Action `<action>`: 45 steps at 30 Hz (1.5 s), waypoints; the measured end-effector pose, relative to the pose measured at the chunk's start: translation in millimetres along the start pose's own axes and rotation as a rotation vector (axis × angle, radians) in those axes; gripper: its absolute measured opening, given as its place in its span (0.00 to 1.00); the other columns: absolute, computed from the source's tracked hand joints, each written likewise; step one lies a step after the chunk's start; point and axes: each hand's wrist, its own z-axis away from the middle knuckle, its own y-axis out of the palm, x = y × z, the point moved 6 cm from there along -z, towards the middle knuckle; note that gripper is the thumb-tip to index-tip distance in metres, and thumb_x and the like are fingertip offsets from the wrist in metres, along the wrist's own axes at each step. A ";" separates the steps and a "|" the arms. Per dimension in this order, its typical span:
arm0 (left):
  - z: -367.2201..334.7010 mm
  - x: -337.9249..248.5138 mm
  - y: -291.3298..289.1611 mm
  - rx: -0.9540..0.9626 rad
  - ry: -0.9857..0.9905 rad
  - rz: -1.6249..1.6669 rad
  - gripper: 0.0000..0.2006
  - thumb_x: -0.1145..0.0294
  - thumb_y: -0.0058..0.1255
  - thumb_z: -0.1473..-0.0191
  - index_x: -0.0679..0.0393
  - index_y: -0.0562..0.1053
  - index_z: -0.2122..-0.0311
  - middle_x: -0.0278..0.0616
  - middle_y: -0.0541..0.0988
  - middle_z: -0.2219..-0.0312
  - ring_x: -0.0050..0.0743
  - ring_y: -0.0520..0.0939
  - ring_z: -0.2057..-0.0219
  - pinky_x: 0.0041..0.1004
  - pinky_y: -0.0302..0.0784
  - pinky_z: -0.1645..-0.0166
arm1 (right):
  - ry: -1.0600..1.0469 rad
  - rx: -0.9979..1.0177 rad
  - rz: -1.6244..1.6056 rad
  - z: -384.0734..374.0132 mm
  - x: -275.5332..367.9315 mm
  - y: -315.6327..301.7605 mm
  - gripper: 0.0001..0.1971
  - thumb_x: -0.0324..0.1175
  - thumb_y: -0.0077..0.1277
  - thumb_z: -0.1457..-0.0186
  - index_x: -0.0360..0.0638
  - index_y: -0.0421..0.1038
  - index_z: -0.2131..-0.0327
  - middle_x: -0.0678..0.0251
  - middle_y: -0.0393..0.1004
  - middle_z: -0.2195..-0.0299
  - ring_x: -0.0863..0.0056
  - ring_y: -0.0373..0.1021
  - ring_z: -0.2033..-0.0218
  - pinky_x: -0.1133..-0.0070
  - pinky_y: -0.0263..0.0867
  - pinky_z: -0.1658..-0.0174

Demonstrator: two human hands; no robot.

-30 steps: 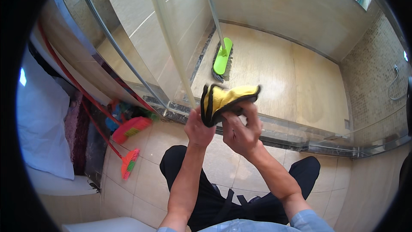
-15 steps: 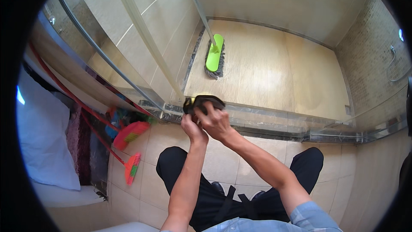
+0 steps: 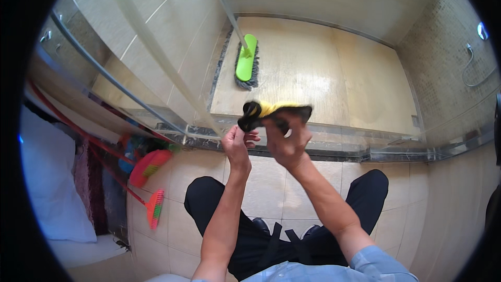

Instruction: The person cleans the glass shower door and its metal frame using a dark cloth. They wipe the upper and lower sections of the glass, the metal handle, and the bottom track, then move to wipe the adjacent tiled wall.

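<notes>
- Your left hand (image 3: 237, 143) is curled shut around the black end of the yellow-and-black cleaning cloth (image 3: 274, 112), and your right hand (image 3: 286, 141) is closed on its middle and far end. The cloth hangs in the air between them, just above your knuckles, over the shower threshold (image 3: 334, 149).
- Your grip looks bunched rather than even. If you twist or pull harder, the black end can slip out of your left fist and the cloth may drop past your hands onto the threshold or the wet shower floor (image 3: 323, 73).
- The glass shower door (image 3: 130, 57) stands just beyond and to the left of your left hand. A sharp tug outward can knock your knuckles or elbow against its edge.
- The green mop (image 3: 246, 60) lies beyond your hands, with its handle (image 3: 224, 5) running up and away. Leaning forward over the cloth could catch the handle and tip it.
- The floor beyond your hands looks glossy, possibly wet; stepping in while both hands are busy risks a slip.
- The red brooms (image 3: 148, 183) lean well off to the left of your left hand, within reach of a swinging elbow.
</notes>
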 end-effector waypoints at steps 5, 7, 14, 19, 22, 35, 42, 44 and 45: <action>12.0 67.5 -8.4 -0.073 -0.481 0.024 0.12 0.59 0.44 0.40 0.53 0.76 0.60 0.35 0.80 0.68 0.31 0.80 0.65 0.41 0.77 0.58 | 0.032 0.195 0.027 94.2 -15.4 31.0 0.16 0.28 0.60 0.66 0.50 0.81 0.66 0.68 0.73 0.64 0.68 0.73 0.66 0.72 0.69 0.68; 16.3 104.2 -13.1 -0.121 -0.693 0.150 0.10 0.65 0.43 0.43 0.53 0.75 0.61 0.39 0.78 0.61 0.33 0.74 0.53 0.53 0.65 0.44 | 0.005 0.266 0.051 116.8 -23.0 35.3 0.14 0.34 0.57 0.60 0.51 0.80 0.65 0.67 0.73 0.63 0.68 0.73 0.65 0.72 0.69 0.66; 33.6 121.4 9.0 -0.052 -0.849 0.069 0.20 0.65 0.42 0.41 0.59 0.65 0.45 0.45 0.70 0.44 0.41 0.67 0.39 0.54 0.57 0.38 | 0.114 0.322 0.196 163.9 -73.1 -3.5 0.11 0.26 0.55 0.61 0.50 0.79 0.69 0.67 0.73 0.67 0.67 0.73 0.69 0.70 0.68 0.68; 34.6 114.8 18.2 0.003 -0.761 0.117 0.16 0.62 0.41 0.38 0.56 0.65 0.48 0.44 0.74 0.48 0.39 0.74 0.47 0.47 0.66 0.47 | 0.346 -0.067 0.276 111.4 -93.3 -80.9 0.10 0.21 0.51 0.54 0.41 0.66 0.65 0.52 0.69 0.64 0.52 0.71 0.69 0.68 0.69 0.66; 37.0 105.6 24.0 0.049 -0.726 0.153 0.11 0.65 0.45 0.39 0.52 0.66 0.53 0.45 0.78 0.55 0.37 0.79 0.56 0.41 0.72 0.55 | 0.450 -0.321 0.182 67.3 -101.4 -120.4 0.13 0.24 0.56 0.47 0.37 0.63 0.61 0.60 0.66 0.59 0.69 0.69 0.61 0.78 0.66 0.60; 14.6 100.4 28.1 0.032 -0.539 0.212 0.09 0.60 0.44 0.39 0.51 0.73 0.60 0.35 0.79 0.69 0.28 0.80 0.70 0.30 0.76 0.67 | 0.075 0.148 0.075 81.6 -34.5 -11.9 0.14 0.31 0.56 0.60 0.51 0.78 0.65 0.64 0.74 0.65 0.65 0.74 0.65 0.69 0.69 0.64; 28.1 103.9 50.5 0.240 -0.655 0.085 0.12 0.72 0.50 0.43 0.53 0.65 0.55 0.46 0.81 0.60 0.35 0.83 0.62 0.29 0.78 0.65 | 0.343 0.081 0.242 149.1 -112.3 -73.9 0.10 0.22 0.52 0.56 0.43 0.65 0.68 0.55 0.69 0.65 0.52 0.71 0.69 0.62 0.67 0.72; 30.7 102.6 62.5 0.341 -0.640 0.089 0.10 0.72 0.49 0.42 0.53 0.67 0.55 0.49 0.80 0.56 0.39 0.83 0.57 0.34 0.81 0.61 | 0.417 -0.018 0.218 152.0 -125.9 -93.4 0.12 0.22 0.49 0.53 0.40 0.61 0.63 0.49 0.66 0.63 0.45 0.69 0.70 0.61 0.66 0.72; 34.7 100.2 75.4 0.392 -0.636 0.108 0.10 0.71 0.49 0.42 0.53 0.68 0.55 0.49 0.81 0.56 0.39 0.84 0.57 0.34 0.81 0.61 | 0.480 -0.076 0.233 152.6 -135.8 -105.0 0.12 0.24 0.50 0.51 0.39 0.60 0.62 0.48 0.65 0.63 0.44 0.68 0.67 0.60 0.66 0.68</action>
